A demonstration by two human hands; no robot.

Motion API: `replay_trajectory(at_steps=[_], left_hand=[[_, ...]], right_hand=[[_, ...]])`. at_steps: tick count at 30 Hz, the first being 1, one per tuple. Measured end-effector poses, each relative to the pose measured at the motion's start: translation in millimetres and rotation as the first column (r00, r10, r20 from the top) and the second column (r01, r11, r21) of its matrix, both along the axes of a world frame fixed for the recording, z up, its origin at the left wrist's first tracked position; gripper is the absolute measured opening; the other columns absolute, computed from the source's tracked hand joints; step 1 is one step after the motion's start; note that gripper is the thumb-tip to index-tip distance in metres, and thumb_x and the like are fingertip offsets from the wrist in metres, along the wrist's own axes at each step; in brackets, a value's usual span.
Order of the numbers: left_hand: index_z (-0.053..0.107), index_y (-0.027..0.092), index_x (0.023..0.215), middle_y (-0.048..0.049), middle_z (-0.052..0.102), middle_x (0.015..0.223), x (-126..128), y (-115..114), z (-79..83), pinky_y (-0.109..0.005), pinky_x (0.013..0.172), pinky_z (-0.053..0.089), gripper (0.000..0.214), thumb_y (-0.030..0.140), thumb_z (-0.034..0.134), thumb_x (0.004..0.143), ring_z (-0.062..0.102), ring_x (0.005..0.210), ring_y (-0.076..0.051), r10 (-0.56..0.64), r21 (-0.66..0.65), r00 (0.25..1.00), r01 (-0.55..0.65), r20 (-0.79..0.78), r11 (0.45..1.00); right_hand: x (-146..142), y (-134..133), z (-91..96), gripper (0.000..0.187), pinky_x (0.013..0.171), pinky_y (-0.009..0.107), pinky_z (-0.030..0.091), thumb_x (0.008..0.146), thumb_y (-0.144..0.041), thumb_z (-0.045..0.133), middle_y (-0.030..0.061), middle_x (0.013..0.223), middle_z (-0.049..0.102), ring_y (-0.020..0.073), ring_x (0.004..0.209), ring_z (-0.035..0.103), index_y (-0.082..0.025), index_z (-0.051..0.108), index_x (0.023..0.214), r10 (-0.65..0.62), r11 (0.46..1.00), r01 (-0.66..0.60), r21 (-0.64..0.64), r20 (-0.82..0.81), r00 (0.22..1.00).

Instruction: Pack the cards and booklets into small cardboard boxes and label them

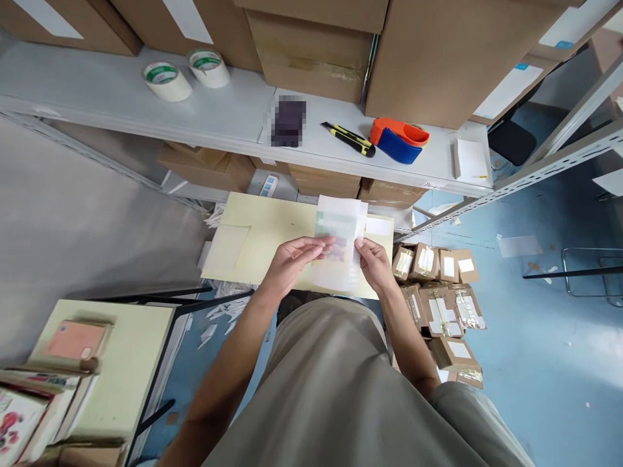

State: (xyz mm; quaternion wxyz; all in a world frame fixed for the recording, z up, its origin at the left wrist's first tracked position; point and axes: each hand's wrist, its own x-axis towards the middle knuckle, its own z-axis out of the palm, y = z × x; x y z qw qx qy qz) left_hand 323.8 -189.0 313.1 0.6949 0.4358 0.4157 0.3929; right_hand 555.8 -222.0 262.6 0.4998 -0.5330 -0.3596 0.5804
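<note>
Over a pale yellow table (272, 224), both my hands meet at a translucent white sleeve (335, 275), through which greenish and reddish print shows faintly. My left hand (294, 259) lies at its left side, thumb and fingers pinched together across its face. At the right edge, my right hand (376, 263) grips the sleeve between thumb and fingers. A white paper label (378, 226) lies on the table just beyond my right hand. Whether the printed item is inside or behind the sleeve I cannot tell.
The grey shelf (111, 110) ahead carries tape rolls (167, 81), a yellow-black box cutter (349, 139), an orange-blue tape dispenser (399, 139) and large cartons (311, 55). Small labelled boxes (438, 311) are piled right. Books (46, 415) sit on a side table at left.
</note>
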Motion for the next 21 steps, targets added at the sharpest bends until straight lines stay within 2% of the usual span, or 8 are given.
replay_trajectory(at_steps=[5, 9, 12, 14, 16, 18, 21], left_hand=[[0.088, 0.022, 0.107, -0.0160, 0.084, 0.138, 2, 1, 8.2, -0.052, 0.105, 0.068, 0.044, 0.060, 0.095, 0.088, 0.083, 0.121, -0.035, 0.001, 0.043, 0.999, 0.000, -0.034, 0.999], [0.083, 0.022, 0.101, -0.0153, 0.085, 0.136, 3, 3, 8.7, -0.054, 0.108, 0.067, 0.044, 0.062, 0.094, 0.089, 0.083, 0.121, -0.035, -0.005, 0.080, 0.997, 0.011, -0.078, 0.997], [0.079, 0.022, 0.095, -0.0148, 0.084, 0.136, 6, 4, 5.9, -0.052, 0.111, 0.066, 0.044, 0.063, 0.092, 0.090, 0.081, 0.126, -0.034, 0.046, 0.168, 0.987, -0.020, -0.156, 0.986], [0.079, 0.022, 0.097, -0.0150, 0.083, 0.138, 10, 3, 3.7, -0.049, 0.112, 0.066, 0.043, 0.063, 0.088, 0.093, 0.078, 0.131, -0.033, 0.092, 0.245, 0.971, -0.036, -0.220, 0.969], [0.080, 0.022, 0.109, -0.0149, 0.080, 0.144, 14, 0, 1.4, -0.046, 0.113, 0.066, 0.043, 0.062, 0.086, 0.096, 0.076, 0.136, -0.033, 0.093, 0.282, 0.958, -0.013, -0.271, 0.959], [0.078, 0.023, 0.124, -0.0143, 0.076, 0.152, 20, -4, -2.1, -0.046, 0.114, 0.066, 0.046, 0.058, 0.085, 0.097, 0.074, 0.140, -0.032, 0.055, 0.270, 0.954, 0.028, -0.295, 0.962], [0.072, 0.024, 0.137, -0.0136, 0.077, 0.150, 27, -9, -12.7, -0.047, 0.112, 0.068, 0.052, 0.053, 0.085, 0.097, 0.074, 0.140, -0.032, 0.059, 0.233, 0.951, 0.015, -0.304, 0.972]], right_hand=[[1, 2, 2.4, 0.064, 0.063, 0.033, 0.050, 0.087, -0.091, 0.081, 0.0010, 0.070, 0.064, 0.0227, 0.074, 0.064, -0.027, 0.078, 0.088, 0.023, 1.000, -0.023, 0.004, -0.014, 1.000], [1, 4, 0.6, 0.065, 0.061, 0.032, 0.048, 0.086, -0.092, 0.081, 0.0002, 0.068, 0.062, 0.0212, 0.072, 0.061, -0.027, 0.077, 0.084, 0.020, 1.000, -0.020, 0.003, -0.018, 1.000], [1, 5, 0.2, 0.066, 0.060, 0.030, 0.045, 0.084, -0.091, 0.083, -0.0007, 0.067, 0.059, 0.0188, 0.069, 0.057, -0.026, 0.076, 0.079, 0.000, 1.000, 0.000, 0.009, -0.019, 1.000], [0, 5, 1.4, 0.065, 0.059, 0.029, 0.044, 0.084, -0.089, 0.085, -0.0014, 0.067, 0.058, 0.0166, 0.067, 0.053, -0.025, 0.075, 0.077, -0.018, 1.000, 0.018, 0.017, -0.026, 1.000], [-3, 5, 3.6, 0.062, 0.061, 0.029, 0.048, 0.087, -0.085, 0.086, -0.0009, 0.070, 0.062, 0.0163, 0.069, 0.055, -0.024, 0.078, 0.080, -0.022, 1.000, 0.023, 0.020, -0.028, 0.999], [-10, 4, 5.5, 0.057, 0.069, 0.030, 0.058, 0.091, -0.081, 0.084, 0.0013, 0.082, 0.072, 0.0188, 0.078, 0.065, -0.024, 0.085, 0.091, -0.008, 1.000, 0.008, 0.028, -0.018, 1.000], [-26, 1, 6.3, 0.055, 0.083, 0.036, 0.069, 0.097, -0.080, 0.078, 0.0054, 0.122, 0.083, 0.0248, 0.105, 0.077, -0.029, 0.090, 0.114, 0.024, 0.996, -0.025, 0.083, 0.021, 0.999]])
